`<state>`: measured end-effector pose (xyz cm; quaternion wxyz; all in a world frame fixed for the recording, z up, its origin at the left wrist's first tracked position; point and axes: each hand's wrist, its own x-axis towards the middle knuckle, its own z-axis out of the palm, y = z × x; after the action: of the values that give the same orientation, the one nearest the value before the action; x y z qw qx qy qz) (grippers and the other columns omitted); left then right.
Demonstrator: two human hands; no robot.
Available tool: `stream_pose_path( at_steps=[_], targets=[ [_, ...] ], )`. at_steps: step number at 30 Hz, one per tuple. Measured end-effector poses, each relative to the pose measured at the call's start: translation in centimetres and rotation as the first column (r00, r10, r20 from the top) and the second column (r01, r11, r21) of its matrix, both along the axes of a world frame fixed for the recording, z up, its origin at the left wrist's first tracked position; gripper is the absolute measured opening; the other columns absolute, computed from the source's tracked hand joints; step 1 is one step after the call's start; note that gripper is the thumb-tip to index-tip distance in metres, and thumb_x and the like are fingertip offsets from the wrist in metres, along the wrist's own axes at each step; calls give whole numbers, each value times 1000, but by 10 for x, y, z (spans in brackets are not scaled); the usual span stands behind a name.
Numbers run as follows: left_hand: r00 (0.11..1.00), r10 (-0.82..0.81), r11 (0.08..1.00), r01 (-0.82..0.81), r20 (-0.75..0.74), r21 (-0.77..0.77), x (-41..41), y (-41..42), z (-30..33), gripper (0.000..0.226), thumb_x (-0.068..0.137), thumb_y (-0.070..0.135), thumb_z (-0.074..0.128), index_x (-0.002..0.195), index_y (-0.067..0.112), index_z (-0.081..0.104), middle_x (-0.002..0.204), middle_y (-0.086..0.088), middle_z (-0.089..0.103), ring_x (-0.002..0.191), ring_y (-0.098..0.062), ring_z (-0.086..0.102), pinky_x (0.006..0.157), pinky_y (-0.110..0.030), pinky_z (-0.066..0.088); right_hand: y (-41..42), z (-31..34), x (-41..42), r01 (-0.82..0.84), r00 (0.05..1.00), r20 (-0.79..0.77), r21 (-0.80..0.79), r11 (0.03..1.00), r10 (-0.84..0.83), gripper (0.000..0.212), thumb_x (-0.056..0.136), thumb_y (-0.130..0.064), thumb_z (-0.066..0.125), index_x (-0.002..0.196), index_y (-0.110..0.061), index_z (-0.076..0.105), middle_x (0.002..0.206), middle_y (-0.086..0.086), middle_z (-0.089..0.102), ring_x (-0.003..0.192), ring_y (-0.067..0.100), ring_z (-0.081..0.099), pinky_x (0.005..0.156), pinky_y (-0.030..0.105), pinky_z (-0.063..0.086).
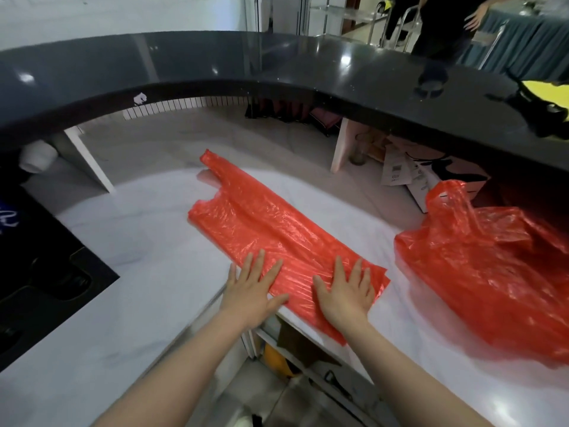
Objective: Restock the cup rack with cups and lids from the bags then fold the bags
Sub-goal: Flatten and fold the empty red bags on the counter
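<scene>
A red plastic bag [264,223] lies flattened lengthwise on the white marble counter [138,241], its handles pointing away from me. My left hand [252,288] presses flat on its near left corner with straight, spread fingers. My right hand [346,291] presses flat on the near right part of the same bag. A second red plastic bag [486,272] sits crumpled and puffed up on the counter to the right. No cups, lids or cup rack are visible.
A curved black raised bar top [277,66] overhangs the counter's far side. A black appliance [37,272] stands at the left. Paper bags and a box [409,177] sit under the bar at the right. A person [443,20] stands beyond the bar.
</scene>
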<state>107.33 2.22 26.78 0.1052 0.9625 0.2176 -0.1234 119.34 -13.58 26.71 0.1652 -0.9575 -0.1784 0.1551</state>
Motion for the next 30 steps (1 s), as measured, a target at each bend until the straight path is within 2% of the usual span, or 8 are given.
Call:
stream_pose_path(
  at_steps=[8,12,14,18,22,24,26,30],
  targets=[
    [995,-81,997,81,-54,11,1,30,6,82,83,79,18,144,42,-23,150,-3,-34,141,-24,-28,113,-48,-14,-53,7,25,-88,978,178,-115,989,108,61,94,-62,21,150,-38,15,161,-3,11,145,30,9,112,53,15],
    [994,2,989,-18,106,145,-13,25,10,72,94,63,16,146,31,-22,154,-7,-30,141,-23,-27,114,-42,-13,-67,1,22,-131,964,215,-131,983,157,66,94,-63,18,151,-32,12,161,-4,9,146,26,7,113,51,13],
    [979,0,995,-20,204,94,-19,5,11,66,96,57,12,146,30,-22,156,-5,-25,141,-19,-25,114,-37,-14,-63,-2,15,-94,970,215,-122,988,119,75,92,-66,17,153,-24,8,162,-1,5,147,26,4,115,52,11],
    [958,-104,994,108,268,1,-22,-39,8,69,87,70,-2,145,38,-22,152,5,-30,140,-12,-30,112,-36,-20,-49,-6,5,-53,979,190,-92,994,69,95,86,-74,18,153,-9,-1,161,8,1,148,25,-2,117,51,5],
    [939,-299,954,298,171,30,-31,-50,-6,79,82,79,10,143,39,-21,153,7,-26,140,-15,-29,107,-36,-28,-52,-4,2,-101,972,210,-44,994,108,94,84,-77,18,152,-13,4,160,7,6,146,25,6,116,51,7],
    [928,-330,944,326,173,54,-39,-47,-13,74,90,66,29,146,37,-10,155,3,-17,142,-22,-19,110,-43,-22,-55,-3,0,-123,965,232,-5,992,121,86,86,-74,21,152,-19,10,159,5,10,144,25,10,116,51,7],
    [913,-293,956,290,284,53,-45,-42,-17,66,94,40,51,149,33,15,156,1,5,144,-27,2,115,-49,-3,-57,-2,0,-149,959,250,51,988,132,74,91,-65,29,151,-23,17,159,4,14,144,25,12,116,50,9],
    [920,-141,985,168,366,-44,-49,-32,-15,53,94,22,55,142,34,37,152,9,21,144,-20,21,117,-34,-4,-62,-2,0,-355,910,306,226,907,279,43,95,-28,49,138,-24,48,154,2,33,144,26,22,117,46,15]
  ],
)
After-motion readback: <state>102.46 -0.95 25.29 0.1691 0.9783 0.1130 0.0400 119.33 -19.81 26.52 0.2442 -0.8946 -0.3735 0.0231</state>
